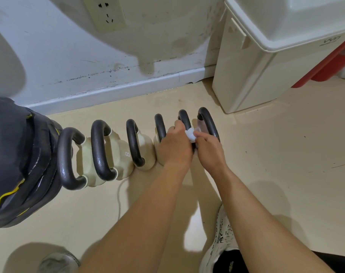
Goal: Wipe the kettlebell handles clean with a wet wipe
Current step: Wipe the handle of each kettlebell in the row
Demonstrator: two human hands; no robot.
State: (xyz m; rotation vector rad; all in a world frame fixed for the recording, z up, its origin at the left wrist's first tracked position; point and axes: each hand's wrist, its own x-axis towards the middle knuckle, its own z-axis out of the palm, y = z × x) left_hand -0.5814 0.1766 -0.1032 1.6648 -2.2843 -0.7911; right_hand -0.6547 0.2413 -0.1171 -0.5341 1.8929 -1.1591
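The beige floor (276, 154) runs up to a scuffed white wall (69, 56) with a pale skirting board. At the floor's far right corner stands a tall cream plastic cabinet (246, 75), and at the left edge sits a bulky stack of black weight plates with yellow markings (16, 164).

Between them, along the floor's far edge just in front of the skirting board, six cream kettlebells with dark grey looped handles (126, 154) stand in a row, each touching or nearly touching the next.

Both of the person's bare forearms reach forward and slightly left from the near edge, converging on the right end of the row. The left hand (175, 148) lies palm down over the fourth and fifth bells, knuckles up. Its fingers (176, 126) curl onto the handle of the fifth kettlebell (184, 118), gripping it just left of the wipe. The right hand (210, 150) comes in beside it, the wrist bent a little inward. Its thumb and curled fingers pinch a small bunched white wet wipe (189, 134) against that same handle. The two hands nearly touch, with the wipe between them, and the sixth bell's handle rises just behind the right hand.

A white speckled sneaker (222, 235) rests on the floor under the right forearm.
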